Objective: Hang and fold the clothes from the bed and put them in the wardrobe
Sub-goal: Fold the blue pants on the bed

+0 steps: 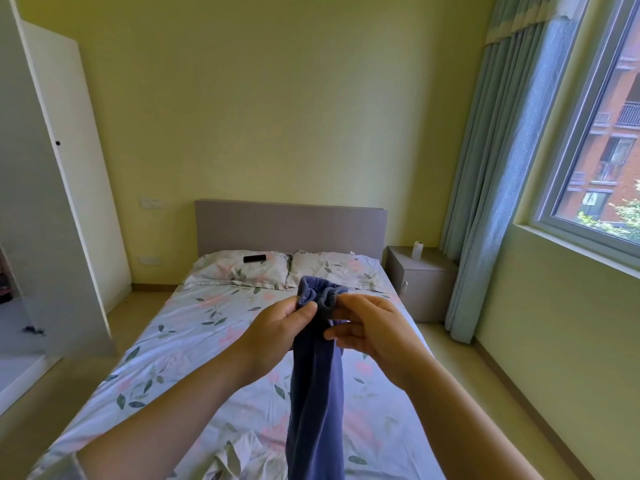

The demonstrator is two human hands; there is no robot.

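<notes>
I hold up a pair of dark blue trousers by the gathered elastic waistband above the bed. My left hand grips the left side of the waistband with thumb on top. Pinching the right side of the waistband is my right hand, fingers curled round the cloth. The legs hang straight down between my forearms and run out of the bottom of the frame. The floral sheet is rumpled near the front edge. The white wardrobe stands at the left with its door open.
Two floral pillows lie at the headboard, with a black phone on the left one. A grey nightstand with a white bottle stands right of the bed. Blue curtains and a window fill the right wall. Bare floor runs along both sides of the bed.
</notes>
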